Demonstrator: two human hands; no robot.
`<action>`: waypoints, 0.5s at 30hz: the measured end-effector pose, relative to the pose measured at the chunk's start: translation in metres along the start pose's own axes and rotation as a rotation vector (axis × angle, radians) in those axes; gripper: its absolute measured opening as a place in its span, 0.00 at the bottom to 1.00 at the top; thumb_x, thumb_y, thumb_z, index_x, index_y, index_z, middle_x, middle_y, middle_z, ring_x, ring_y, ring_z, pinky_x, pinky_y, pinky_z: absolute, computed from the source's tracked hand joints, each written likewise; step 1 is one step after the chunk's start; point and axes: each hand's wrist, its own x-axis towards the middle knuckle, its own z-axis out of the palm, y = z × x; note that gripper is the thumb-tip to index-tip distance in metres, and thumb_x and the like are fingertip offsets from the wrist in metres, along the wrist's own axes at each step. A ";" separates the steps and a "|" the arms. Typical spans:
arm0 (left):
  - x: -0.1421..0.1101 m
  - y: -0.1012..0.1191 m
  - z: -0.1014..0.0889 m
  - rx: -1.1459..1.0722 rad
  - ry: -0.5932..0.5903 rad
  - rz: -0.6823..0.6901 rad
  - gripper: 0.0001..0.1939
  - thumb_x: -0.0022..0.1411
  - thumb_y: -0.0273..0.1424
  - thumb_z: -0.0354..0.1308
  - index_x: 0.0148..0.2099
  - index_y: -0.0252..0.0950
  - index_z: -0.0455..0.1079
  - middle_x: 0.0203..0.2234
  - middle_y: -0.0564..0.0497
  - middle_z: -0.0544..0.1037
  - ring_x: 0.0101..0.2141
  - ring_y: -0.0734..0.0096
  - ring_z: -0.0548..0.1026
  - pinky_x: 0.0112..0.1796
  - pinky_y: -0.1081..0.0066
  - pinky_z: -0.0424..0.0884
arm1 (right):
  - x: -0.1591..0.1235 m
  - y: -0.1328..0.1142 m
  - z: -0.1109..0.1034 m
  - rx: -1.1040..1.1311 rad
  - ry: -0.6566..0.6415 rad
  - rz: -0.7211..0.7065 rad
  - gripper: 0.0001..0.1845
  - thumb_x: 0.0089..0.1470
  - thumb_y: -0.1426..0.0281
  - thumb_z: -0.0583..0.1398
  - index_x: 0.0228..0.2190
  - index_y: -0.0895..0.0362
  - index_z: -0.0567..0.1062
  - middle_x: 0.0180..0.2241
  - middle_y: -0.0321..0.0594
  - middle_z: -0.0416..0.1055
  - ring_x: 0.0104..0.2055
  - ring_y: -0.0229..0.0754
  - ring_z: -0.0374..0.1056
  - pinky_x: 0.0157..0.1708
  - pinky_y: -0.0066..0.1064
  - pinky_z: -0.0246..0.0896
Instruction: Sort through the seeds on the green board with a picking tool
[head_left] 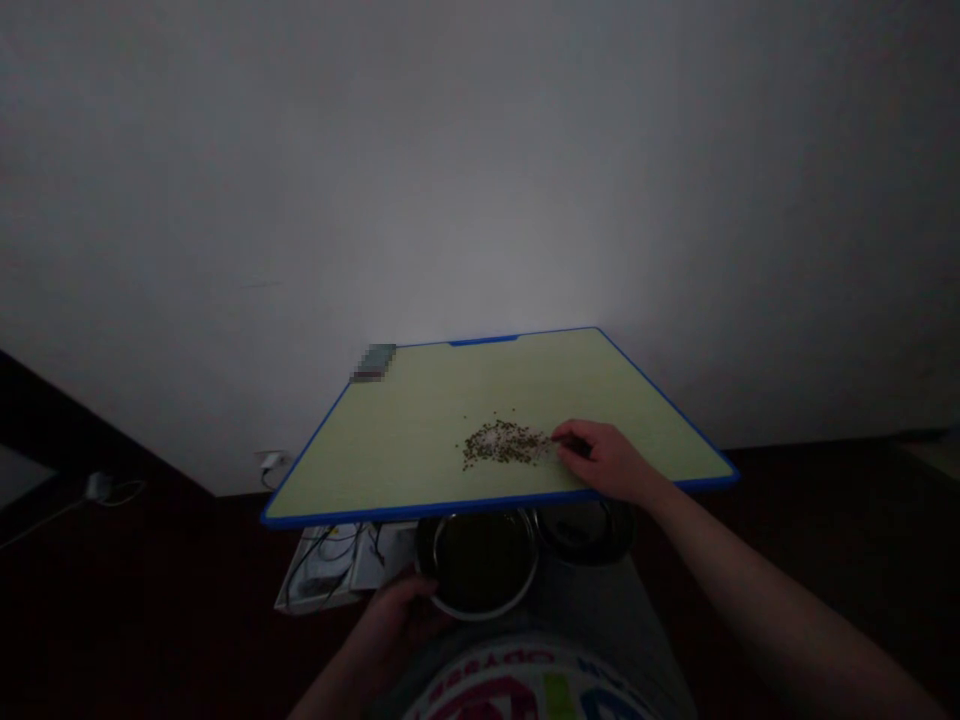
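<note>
A loose pile of small dark bean-like pieces mixed with white grains (499, 443) lies on a pale yellow-green board (420, 400) with a blue rim. At the pile's right edge is my right hand (600, 458), fingers curved and a dark gap between thumb and fingers. Whether a few grains touch the fingertips is too dim to see. Below the board's front edge, my left hand (409, 605) grips the left side of a round bowl (487, 612) with a light rim. The bowl's inside looks dark greenish; its contents are hard to make out.
A second dark round bowl (586, 535) sits right of the held one, partly under the board. On the lower left is a white tray (319, 601) with cables. A pixelated object (373, 362) lies on the board's far left corner. A wall (480, 200) stands behind.
</note>
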 end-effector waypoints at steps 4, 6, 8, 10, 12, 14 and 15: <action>0.003 -0.002 -0.007 0.044 -0.025 0.002 0.16 0.50 0.18 0.58 0.44 0.31 0.70 0.35 0.41 0.83 0.38 0.56 0.81 0.41 0.61 0.77 | 0.001 0.000 0.001 -0.007 -0.010 -0.010 0.11 0.52 0.70 0.56 0.38 0.57 0.75 0.30 0.40 0.76 0.31 0.41 0.70 0.32 0.31 0.62; 0.004 -0.003 -0.008 0.041 -0.063 0.006 0.17 0.50 0.19 0.59 0.44 0.31 0.70 0.35 0.41 0.83 0.38 0.55 0.81 0.42 0.60 0.77 | 0.001 -0.001 0.002 -0.014 -0.011 -0.018 0.12 0.52 0.69 0.56 0.38 0.57 0.75 0.29 0.39 0.75 0.30 0.41 0.70 0.32 0.31 0.62; 0.005 -0.003 -0.008 0.034 -0.090 0.007 0.16 0.50 0.19 0.59 0.44 0.31 0.70 0.35 0.41 0.83 0.38 0.55 0.81 0.43 0.60 0.76 | 0.001 -0.002 0.002 -0.011 -0.012 -0.026 0.12 0.52 0.70 0.56 0.38 0.57 0.75 0.29 0.38 0.75 0.30 0.40 0.69 0.31 0.31 0.61; 0.006 -0.003 -0.008 0.045 -0.109 -0.001 0.16 0.50 0.20 0.60 0.44 0.31 0.69 0.35 0.41 0.83 0.39 0.55 0.81 0.42 0.61 0.76 | 0.001 -0.002 0.002 0.003 -0.007 -0.024 0.11 0.52 0.70 0.56 0.38 0.57 0.75 0.28 0.38 0.75 0.28 0.40 0.69 0.30 0.30 0.61; 0.007 -0.001 -0.009 0.058 -0.114 -0.012 0.15 0.51 0.22 0.61 0.44 0.31 0.69 0.36 0.40 0.83 0.39 0.56 0.81 0.42 0.62 0.76 | 0.000 -0.002 0.002 0.013 0.008 -0.017 0.11 0.52 0.70 0.56 0.37 0.58 0.75 0.27 0.38 0.74 0.28 0.40 0.69 0.29 0.30 0.61; 0.008 0.001 -0.010 0.074 -0.104 -0.018 0.15 0.52 0.22 0.61 0.44 0.31 0.68 0.36 0.40 0.83 0.39 0.56 0.81 0.41 0.63 0.77 | 0.000 -0.001 0.002 0.014 0.013 -0.019 0.11 0.52 0.70 0.56 0.37 0.58 0.75 0.27 0.38 0.74 0.28 0.40 0.69 0.29 0.30 0.61; 0.007 0.002 -0.010 0.090 -0.096 -0.014 0.15 0.52 0.23 0.61 0.44 0.31 0.68 0.35 0.40 0.83 0.38 0.56 0.81 0.40 0.63 0.77 | -0.001 -0.001 0.002 0.011 0.011 -0.023 0.11 0.52 0.70 0.57 0.37 0.58 0.75 0.27 0.38 0.75 0.28 0.40 0.69 0.30 0.30 0.61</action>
